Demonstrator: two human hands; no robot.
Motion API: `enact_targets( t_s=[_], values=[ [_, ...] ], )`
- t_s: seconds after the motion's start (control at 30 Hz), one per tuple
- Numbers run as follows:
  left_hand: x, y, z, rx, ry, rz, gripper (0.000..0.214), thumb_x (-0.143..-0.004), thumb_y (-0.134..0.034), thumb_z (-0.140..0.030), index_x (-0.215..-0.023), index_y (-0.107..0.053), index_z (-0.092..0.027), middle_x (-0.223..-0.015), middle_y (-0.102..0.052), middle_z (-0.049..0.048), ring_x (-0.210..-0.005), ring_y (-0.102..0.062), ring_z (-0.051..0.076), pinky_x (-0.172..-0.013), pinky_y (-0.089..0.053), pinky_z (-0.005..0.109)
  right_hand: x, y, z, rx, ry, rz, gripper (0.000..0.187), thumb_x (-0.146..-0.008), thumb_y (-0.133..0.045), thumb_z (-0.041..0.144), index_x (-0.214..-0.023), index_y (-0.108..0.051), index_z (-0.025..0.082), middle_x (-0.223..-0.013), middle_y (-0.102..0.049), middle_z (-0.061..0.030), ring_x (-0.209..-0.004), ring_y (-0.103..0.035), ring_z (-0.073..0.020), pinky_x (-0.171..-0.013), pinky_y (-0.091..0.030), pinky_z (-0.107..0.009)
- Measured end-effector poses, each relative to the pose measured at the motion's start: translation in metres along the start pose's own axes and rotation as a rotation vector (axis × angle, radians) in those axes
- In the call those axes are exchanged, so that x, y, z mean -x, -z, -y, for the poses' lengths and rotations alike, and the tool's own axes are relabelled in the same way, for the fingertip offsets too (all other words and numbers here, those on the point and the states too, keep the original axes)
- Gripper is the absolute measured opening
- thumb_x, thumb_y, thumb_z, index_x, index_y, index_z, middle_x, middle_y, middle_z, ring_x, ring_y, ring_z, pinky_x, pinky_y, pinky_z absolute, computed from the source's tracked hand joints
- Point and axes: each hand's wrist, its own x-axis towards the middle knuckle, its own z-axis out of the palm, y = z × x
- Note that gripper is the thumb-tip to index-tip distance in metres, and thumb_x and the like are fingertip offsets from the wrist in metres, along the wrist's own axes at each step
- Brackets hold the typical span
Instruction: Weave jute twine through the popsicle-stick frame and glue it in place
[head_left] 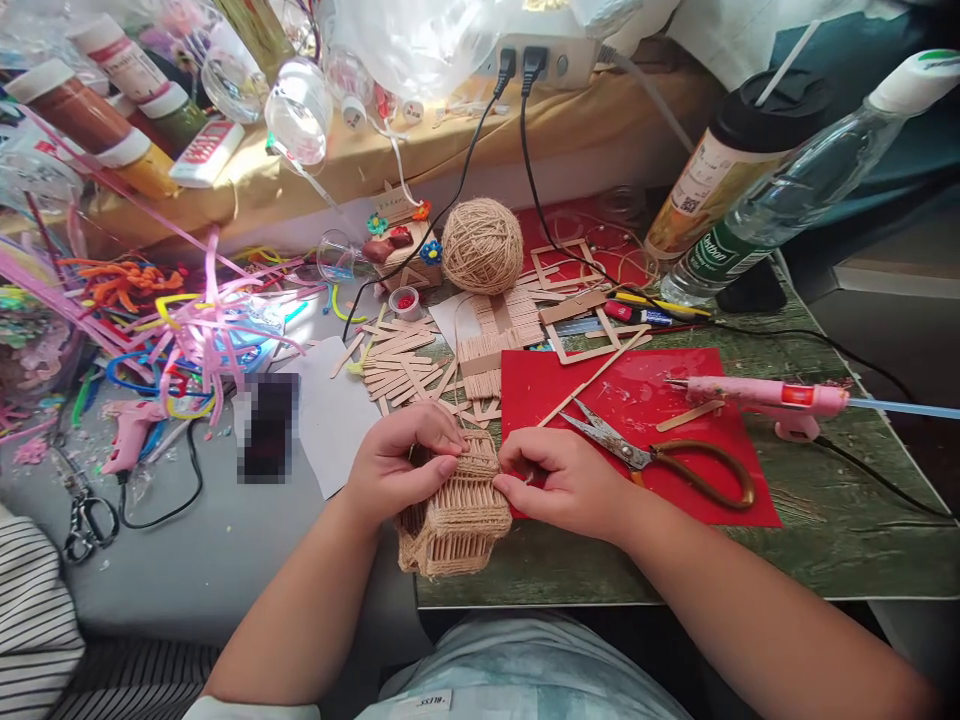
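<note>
A small model house (pixel 454 520) made of thin wooden sticks wrapped in twine sits at the near edge of the green mat. My left hand (pixel 401 465) is closed over its top left side, fingers curled round the roof. My right hand (pixel 562 480) pinches the house's right edge, with thumb and fingers pressed together on it. A strand of twine runs from the house up toward the ball of jute twine (pixel 482 245) further back.
Scissors (pixel 660 455) lie on a red sheet (pixel 637 400) just right of my hand. A pink glue gun (pixel 765 400) lies further right. Loose craft sticks (pixel 401 360) are behind the house. Bottles (pixel 787 190) stand at the back right. A second glue gun (pixel 131 430) and pipe cleaners (pixel 150 310) lie at the left.
</note>
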Motion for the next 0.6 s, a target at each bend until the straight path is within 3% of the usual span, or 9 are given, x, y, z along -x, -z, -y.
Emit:
enact_targets(
  t_s=[0.03, 0.07, 0.13, 0.3, 0.43, 0.6],
  values=[
    [0.0, -0.001, -0.001, -0.003, -0.002, 0.001, 0.005, -0.095, -0.077, -0.027, -0.095, -0.075, -0.022, -0.088, -0.075, 0.0076, -0.088, -0.072, 0.023, -0.084, -0.059, 0.043, 0.001, -0.001, -0.001, -0.021, -0.024, -0.037, 0.014, -0.095, -0.074, 0.033, -0.103, -0.068, 0.023, -0.075, -0.054, 0.0035, -0.068, -0.05, -0.0137, -0.064, -0.043, -0.026],
    [-0.001, -0.001, -0.002, -0.005, -0.001, 0.004, 0.004, -0.095, -0.077, -0.026, -0.096, -0.075, -0.023, -0.088, -0.075, 0.0076, -0.089, -0.072, 0.023, -0.084, -0.059, 0.043, 0.003, -0.002, -0.001, -0.046, -0.04, -0.059, 0.025, -0.094, -0.075, 0.033, -0.116, -0.068, 0.024, -0.077, -0.053, 0.0038, -0.068, -0.05, -0.0139, -0.064, -0.044, -0.026],
    [-0.001, -0.002, -0.003, -0.009, -0.001, 0.013, 0.004, -0.094, -0.077, -0.025, -0.096, -0.075, -0.023, -0.088, -0.075, 0.0075, -0.089, -0.072, 0.023, -0.083, -0.059, 0.042, 0.005, -0.005, -0.002, -0.095, -0.034, -0.048, 0.035, -0.096, -0.073, 0.032, -0.129, -0.066, 0.026, -0.078, -0.052, 0.0038, -0.067, -0.049, -0.0135, -0.062, -0.043, -0.025],
    [-0.001, -0.004, -0.004, -0.029, -0.013, 0.014, 0.005, -0.094, -0.079, -0.025, -0.094, -0.075, -0.022, -0.086, -0.075, 0.0066, -0.086, -0.072, 0.022, -0.082, -0.059, 0.041, 0.005, -0.008, -0.002, -0.179, -0.007, 0.029, 0.031, -0.097, -0.071, 0.03, -0.127, -0.066, 0.025, -0.074, -0.046, 0.0056, -0.062, -0.043, -0.0121, -0.056, -0.037, -0.025],
    [-0.001, -0.007, -0.007, -0.062, -0.018, 0.008, 0.005, -0.093, -0.079, -0.024, -0.096, -0.075, -0.023, -0.087, -0.077, 0.0065, -0.086, -0.073, 0.022, -0.081, -0.059, 0.041, 0.002, -0.01, 0.0, -0.162, -0.022, -0.015, 0.038, -0.09, -0.083, 0.041, -0.12, -0.067, 0.024, -0.072, -0.047, 0.0068, -0.062, -0.044, -0.0116, -0.057, -0.037, -0.025],
    [0.0, -0.007, -0.01, -0.059, -0.015, 0.06, 0.008, -0.094, -0.079, -0.025, -0.1, -0.075, -0.022, -0.09, -0.077, 0.0081, -0.09, -0.073, 0.023, -0.083, -0.059, 0.04, -0.001, -0.013, 0.001, -0.153, -0.077, -0.058, 0.026, -0.096, -0.078, 0.04, -0.113, -0.071, 0.023, -0.069, -0.047, 0.0067, -0.06, -0.042, -0.0111, -0.055, -0.034, -0.025]
  ],
)
